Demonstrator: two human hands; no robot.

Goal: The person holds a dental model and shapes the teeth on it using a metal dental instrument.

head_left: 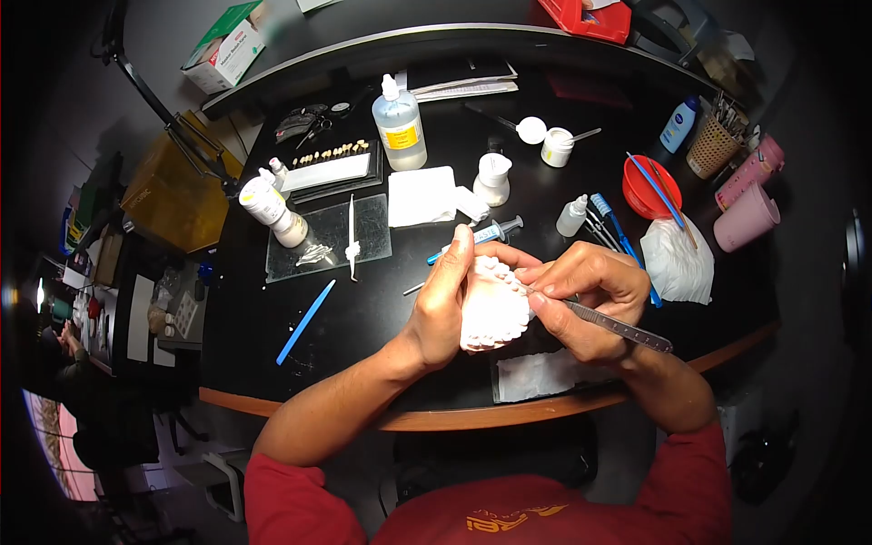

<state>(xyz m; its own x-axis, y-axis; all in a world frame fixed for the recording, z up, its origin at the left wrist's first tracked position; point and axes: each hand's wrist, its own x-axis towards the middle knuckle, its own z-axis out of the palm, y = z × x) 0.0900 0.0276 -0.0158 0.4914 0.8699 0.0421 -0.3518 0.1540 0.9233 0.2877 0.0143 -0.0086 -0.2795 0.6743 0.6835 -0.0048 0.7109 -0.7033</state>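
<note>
My left hand (440, 313) is closed around a white plaster dental cast (493, 313), its thumb up along the near side and fingers behind. The row of teeth faces my right hand (590, 295), which pinches a flat metal scalpel handle (627, 331) with scale marks. The tool's tip points at the teeth, but its end is hidden by my fingers. Just behind the cast lies a syringe (495, 232) with a blue label. A glass slab (381, 213) at left carries white paste (316, 254) and a spatula (351, 227).
A blue stick (306, 322) lies left of my hands. Behind stand a clear bottle (400, 127), a white jar (557, 147) and a small dropper bottle (572, 216). To the right are blue brushes (627, 241), a red bowl (647, 191), crumpled tissue (677, 259) and pink cups (747, 221).
</note>
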